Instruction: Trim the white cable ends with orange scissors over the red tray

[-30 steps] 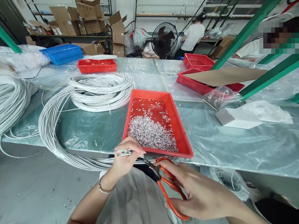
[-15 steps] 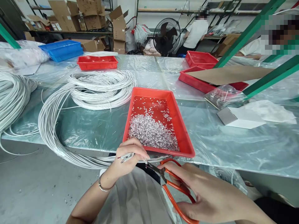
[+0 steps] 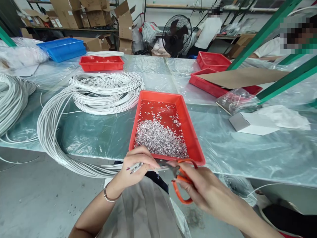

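Note:
In the head view my left hand (image 3: 137,167) is closed on several white cable ends (image 3: 135,168), with short coloured cores sticking out at the left of the fist. Another cable end pokes from its fingertips. My right hand (image 3: 206,190) grips orange-handled scissors (image 3: 176,191), whose dark blades reach toward the left fingertips. The blade tips are blurred, so whether they touch a cable I cannot tell. Just beyond both hands lies a red tray (image 3: 195,145) with a heap of small silvery metal pieces (image 3: 160,140). White cables run from a large coil (image 3: 49,132) toward my left hand.
More white cable coils (image 3: 109,91) lie on the plastic-covered table (image 3: 237,158). Red trays (image 3: 101,63), a blue bin (image 3: 61,49) and a white box (image 3: 255,124) stand around. Green posts (image 3: 262,36) rise at right. A fan (image 3: 177,34) and two other people are beyond.
The scissors have moved up and turned, and their handles have come closer together. My right hand has risen with them. My left hand stays nearly in place; the view has shifted slightly.

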Available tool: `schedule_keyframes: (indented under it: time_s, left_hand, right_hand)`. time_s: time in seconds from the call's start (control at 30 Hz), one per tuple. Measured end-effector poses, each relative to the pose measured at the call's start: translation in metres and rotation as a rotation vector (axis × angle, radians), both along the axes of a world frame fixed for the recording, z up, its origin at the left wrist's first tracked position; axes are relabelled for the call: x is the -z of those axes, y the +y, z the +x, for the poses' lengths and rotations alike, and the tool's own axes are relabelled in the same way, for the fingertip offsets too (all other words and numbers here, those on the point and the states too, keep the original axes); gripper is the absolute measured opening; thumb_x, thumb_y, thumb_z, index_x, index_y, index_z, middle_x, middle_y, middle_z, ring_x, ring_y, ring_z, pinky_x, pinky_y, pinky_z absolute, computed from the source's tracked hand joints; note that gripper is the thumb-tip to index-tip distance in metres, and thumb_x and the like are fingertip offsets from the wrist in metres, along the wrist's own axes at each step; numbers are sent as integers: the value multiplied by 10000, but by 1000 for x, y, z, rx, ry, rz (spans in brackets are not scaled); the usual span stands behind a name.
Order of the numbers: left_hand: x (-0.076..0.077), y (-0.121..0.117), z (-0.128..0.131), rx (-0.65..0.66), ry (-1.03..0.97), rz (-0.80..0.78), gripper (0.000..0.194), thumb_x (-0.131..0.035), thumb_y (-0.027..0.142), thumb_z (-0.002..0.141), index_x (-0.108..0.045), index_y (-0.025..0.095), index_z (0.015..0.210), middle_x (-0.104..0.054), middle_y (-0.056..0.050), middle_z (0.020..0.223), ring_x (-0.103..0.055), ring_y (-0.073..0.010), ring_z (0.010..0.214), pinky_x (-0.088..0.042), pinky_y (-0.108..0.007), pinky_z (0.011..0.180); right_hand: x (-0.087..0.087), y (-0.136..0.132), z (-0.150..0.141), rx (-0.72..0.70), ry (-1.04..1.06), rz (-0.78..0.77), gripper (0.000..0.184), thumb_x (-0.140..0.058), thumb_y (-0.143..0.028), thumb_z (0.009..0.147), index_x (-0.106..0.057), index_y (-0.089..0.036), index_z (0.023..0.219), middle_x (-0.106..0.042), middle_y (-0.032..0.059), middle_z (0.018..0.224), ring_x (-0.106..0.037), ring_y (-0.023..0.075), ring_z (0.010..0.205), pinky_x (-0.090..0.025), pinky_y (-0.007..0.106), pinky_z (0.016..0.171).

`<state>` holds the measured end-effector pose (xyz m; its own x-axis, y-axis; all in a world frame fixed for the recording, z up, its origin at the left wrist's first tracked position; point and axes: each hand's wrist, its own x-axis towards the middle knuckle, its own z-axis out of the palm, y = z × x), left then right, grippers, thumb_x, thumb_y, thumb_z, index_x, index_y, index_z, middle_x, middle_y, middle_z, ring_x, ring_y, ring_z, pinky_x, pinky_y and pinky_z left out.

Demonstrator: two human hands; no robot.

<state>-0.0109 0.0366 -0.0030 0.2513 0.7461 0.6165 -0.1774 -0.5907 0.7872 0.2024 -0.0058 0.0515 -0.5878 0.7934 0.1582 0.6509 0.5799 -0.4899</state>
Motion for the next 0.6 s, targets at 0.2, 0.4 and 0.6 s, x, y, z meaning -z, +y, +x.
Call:
schedule_keyframes:
  time_s: [0.2,0.4,0.6]
  left_hand:
    - [-2,-4,7,-59,122,78,195,-606,44,789,-691,194,879,-593,-14,728,-556,-101,626,-455,-230,582]
    - [-6,-6,12,-101,273,174,231,-578,22,797,-665,181,941,-578,-20,749,-548,-99,631,-445,-220,574]
    - [-3,-4,14,-158,294,221,240,-558,20,807,-655,194,941,-569,-12,753,-534,-94,626,-432,-214,551]
  right_hand:
    - [5,12,-7,158,422,-362,163,-540,-304,843,-590,-152,871,-443,-58,479,-425,102,407,-361,223,427]
    - [3,16,-9,162,640,-635,289,-704,-393,697,-543,-155,734,-384,-86,468,-305,60,403,-252,193,394]
    - [9,19,-8,129,705,-870,325,-603,-476,779,-571,-154,753,-508,-41,474,-389,71,375,-301,199,386]
